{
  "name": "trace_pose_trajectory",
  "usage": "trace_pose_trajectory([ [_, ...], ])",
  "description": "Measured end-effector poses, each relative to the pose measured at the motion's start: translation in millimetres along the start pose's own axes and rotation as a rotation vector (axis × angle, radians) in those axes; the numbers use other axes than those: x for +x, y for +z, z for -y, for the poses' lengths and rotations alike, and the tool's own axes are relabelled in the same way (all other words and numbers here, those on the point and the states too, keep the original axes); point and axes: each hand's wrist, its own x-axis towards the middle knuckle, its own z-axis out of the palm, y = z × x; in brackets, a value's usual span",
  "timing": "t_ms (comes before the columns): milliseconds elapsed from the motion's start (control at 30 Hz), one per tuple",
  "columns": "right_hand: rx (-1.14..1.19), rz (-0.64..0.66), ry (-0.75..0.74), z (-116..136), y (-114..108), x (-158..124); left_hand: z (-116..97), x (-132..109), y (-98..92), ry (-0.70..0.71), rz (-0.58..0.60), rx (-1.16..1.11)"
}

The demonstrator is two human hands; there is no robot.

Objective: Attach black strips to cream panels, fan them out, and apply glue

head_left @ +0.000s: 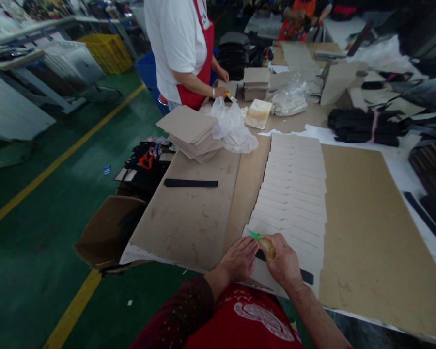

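Note:
My right hand (283, 261) is wrapped round a squeeze bottle (267, 246) with yellowish contents and a green nozzle, which looks like a glue bottle. Its tip points left, just above the nearest of several overlapping pale card pieces (294, 194) laid in a long row. My left hand (239, 259) lies flat at the near left end of that row, fingers stretched out beside the nozzle. Beneath both hands runs a black strip (307, 277), partly hidden by them. Another black strip (191, 183) lies apart on the board at the left.
A stack of card (191, 128) and a white plastic bag (232, 128) stand at the table's far left. Beyond them a co-worker in a red apron (203, 72) works at the table. Bundled black strips (365, 126) lie right. A cardboard box (109, 225) sits on the floor.

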Motion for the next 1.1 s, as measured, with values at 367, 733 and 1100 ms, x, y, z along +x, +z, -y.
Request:
trace_pose_trajectory([
  [367,-0.034,0.001,-0.019,5.5,-2.8,1.6,1.2,-0.3,2.5,0.006,0.017,0.004],
  [733,-0.082,0.011,-0.019,5.7,-5.6,2.3,2.2,-0.9,3.0,0.017,0.02,0.014],
  [1100,-0.089,0.006,0.047,-0.3,-11.0,-4.2,2.7,-1.8,2.0,0.036,-0.018,0.019],
])
